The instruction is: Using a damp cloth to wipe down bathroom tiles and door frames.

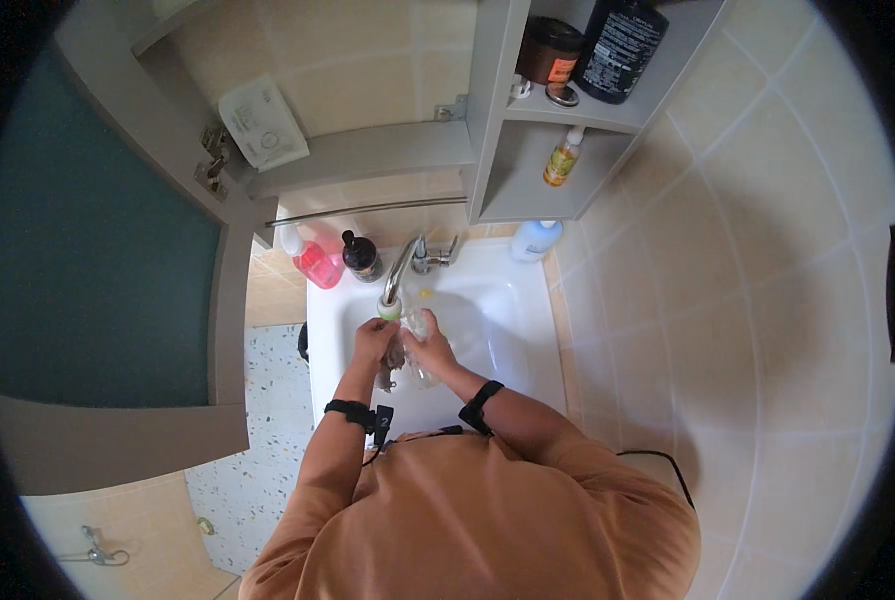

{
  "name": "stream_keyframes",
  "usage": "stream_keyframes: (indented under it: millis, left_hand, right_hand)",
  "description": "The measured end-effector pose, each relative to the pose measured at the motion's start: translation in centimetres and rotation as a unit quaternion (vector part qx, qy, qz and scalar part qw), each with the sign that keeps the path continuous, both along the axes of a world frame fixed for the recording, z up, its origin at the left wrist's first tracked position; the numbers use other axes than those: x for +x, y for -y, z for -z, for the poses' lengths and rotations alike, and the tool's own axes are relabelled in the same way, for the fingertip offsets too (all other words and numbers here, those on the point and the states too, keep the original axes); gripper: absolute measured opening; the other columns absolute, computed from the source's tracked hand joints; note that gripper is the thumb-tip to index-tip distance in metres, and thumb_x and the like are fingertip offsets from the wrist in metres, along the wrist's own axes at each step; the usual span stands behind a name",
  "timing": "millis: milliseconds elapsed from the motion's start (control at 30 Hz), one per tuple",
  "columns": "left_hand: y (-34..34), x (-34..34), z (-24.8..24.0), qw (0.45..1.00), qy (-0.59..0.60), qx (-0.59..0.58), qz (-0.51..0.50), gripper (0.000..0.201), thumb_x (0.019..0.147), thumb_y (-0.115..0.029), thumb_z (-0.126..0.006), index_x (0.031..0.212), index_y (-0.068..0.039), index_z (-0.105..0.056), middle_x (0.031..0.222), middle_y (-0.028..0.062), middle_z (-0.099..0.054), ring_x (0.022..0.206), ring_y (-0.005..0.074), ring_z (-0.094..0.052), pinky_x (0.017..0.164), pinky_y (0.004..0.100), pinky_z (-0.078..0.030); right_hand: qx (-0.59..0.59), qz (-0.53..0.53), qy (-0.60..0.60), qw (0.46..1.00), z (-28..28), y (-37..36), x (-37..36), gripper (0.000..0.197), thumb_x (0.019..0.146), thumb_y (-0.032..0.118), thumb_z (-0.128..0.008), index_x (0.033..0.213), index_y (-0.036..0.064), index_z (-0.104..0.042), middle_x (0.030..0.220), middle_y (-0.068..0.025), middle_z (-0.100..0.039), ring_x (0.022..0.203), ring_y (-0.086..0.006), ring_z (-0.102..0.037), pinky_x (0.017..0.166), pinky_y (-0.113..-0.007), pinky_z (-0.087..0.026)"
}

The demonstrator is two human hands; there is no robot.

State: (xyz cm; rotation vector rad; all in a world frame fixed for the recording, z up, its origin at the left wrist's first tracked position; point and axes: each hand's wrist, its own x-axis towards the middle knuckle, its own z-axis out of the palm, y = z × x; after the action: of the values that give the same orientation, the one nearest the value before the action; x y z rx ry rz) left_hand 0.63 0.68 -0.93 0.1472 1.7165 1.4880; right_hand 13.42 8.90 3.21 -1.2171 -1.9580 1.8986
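Both hands are over the white sink (522, 350), just below the spout of the chrome faucet (399, 270), whose tip has a pale green end. My left hand (371, 342) is closed, its fingers pinched together at a crumpled grey-brown cloth-like piece (389, 368) that hangs down between the hands. My right hand (431, 350) is wrapped round a clear, see-through container (422, 375), perhaps a bottle; its outline is hard to make out. A small yellow bit (424, 293) lies in the basin behind the right hand.
On the sink's back rim stand a pink bottle (317, 265), a dark bottle (363, 258) and a light blue bottle (535, 242). Above is a grey cabinet (367, 155) with shelves; its large door (117, 440) hangs open at left. A tiled wall (687, 330) closes the right side.
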Motion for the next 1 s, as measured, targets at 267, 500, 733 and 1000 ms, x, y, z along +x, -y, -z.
stream_keyframes:
  millis: [267,500,733,1000]
  left_hand:
    - [-0.6,-0.5,-0.3,0.994,0.108,-0.019,-0.026,0.025,0.077,-0.016,-0.069,0.087,0.005,-0.063,0.075,0.008,-0.061,0.062,0.0177,-0.059,0.055,0.0327,-0.048]
    - [-0.5,0.3,-2.9,0.967,0.25,0.038,-0.023,0.018,0.08,-0.013,-0.065,0.087,0.002,-0.061,0.074,0.0098,-0.061,0.06,0.0211,-0.06,0.053,0.0362,-0.05]
    - [0.0,1.0,-4.8,0.964,0.242,0.093,-0.065,0.026,0.079,-0.012,-0.066,0.096,0.007,-0.06,0.079,0.0104,-0.063,0.063,0.0203,-0.061,0.055,0.0343,-0.05]
    - [1.4,0.9,-1.8,0.98,0.15,0.098,-0.092,0.033,0.075,-0.013,-0.07,0.098,0.009,-0.06,0.08,0.0099,-0.062,0.065,0.0178,-0.06,0.056,0.0317,-0.049]
  right_hand:
    - [0.047,-0.009,-0.01,0.999,-0.3,-0.4,-0.3,0.07,0.083,0.037,-0.063,0.135,0.0067,-0.026,0.074,-0.0181,-0.062,0.058,-0.0269,-0.062,0.057,-0.038,-0.049]
    - [0.18,-0.004,-0.029,0.983,1.1,-0.3,0.1,0.073,0.085,0.042,-0.059,0.137,0.0059,-0.023,0.076,-0.017,-0.064,0.066,-0.0259,-0.065,0.063,-0.036,-0.05]
    - [0.134,-0.025,-0.005,0.991,-2.0,-0.2,-0.4,0.072,0.084,0.036,-0.062,0.136,0.0024,-0.025,0.093,-0.0232,-0.063,0.077,-0.0333,-0.064,0.072,-0.04,-0.049]
    - [0.179,-0.025,0.01,0.983,0.4,1.2,-1.4,0.075,0.082,0.038,-0.062,0.136,0.0024,-0.025,0.1,-0.0262,-0.061,0.088,-0.0372,-0.062,0.078,-0.041,-0.048]
